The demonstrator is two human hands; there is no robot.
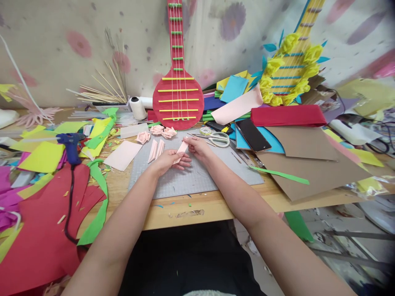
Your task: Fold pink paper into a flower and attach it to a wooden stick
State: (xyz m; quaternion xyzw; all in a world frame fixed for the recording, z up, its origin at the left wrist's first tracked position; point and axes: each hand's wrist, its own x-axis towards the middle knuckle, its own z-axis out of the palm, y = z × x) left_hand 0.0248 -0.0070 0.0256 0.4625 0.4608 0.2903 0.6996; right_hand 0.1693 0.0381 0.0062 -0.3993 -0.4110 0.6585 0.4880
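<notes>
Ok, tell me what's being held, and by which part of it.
A pale pink strip, held towards both ends: the right hand has its grip at the far end, the left hand nearer the other.

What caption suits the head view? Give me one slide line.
A pink paper strip held in the left grip and right grip above a gray mat, pink flowers beyond.

Against a pale, flower-printed backdrop [101, 20] I see a red, round-bodied lute [178, 94] crossed by yellow bars, and to its right a yellow lute [286, 72] ringed with yellow flowers. Thin wooden sticks [108, 98] fan out near a white spool [138, 109]. Over on the left, a blue glue gun's [71, 150] black cord crosses a large red sheet [40, 230]; rightward, a black smartphone [253, 135] lies near brown cardboard [321, 172].
</notes>
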